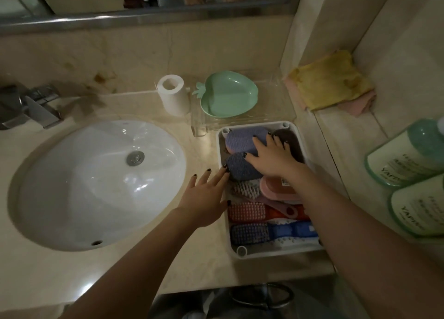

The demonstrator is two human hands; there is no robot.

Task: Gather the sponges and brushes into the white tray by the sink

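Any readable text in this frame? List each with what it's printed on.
"YAPIN", cut off by the frame edge: upper green-and-white bottle, lying on its side at right.
"YAPIN", also cut off: lower bottle beside it.
Smaller lines above the brand on both bottles: too blurred to read.
Sticker on the pink brush in the white tray: too small to read.
Nothing else legible.

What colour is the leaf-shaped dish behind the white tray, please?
Mint green, seen in the head view: dish, tray.

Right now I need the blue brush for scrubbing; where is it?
The blue brush lies at the white tray's near end, just beneath the orange brush.
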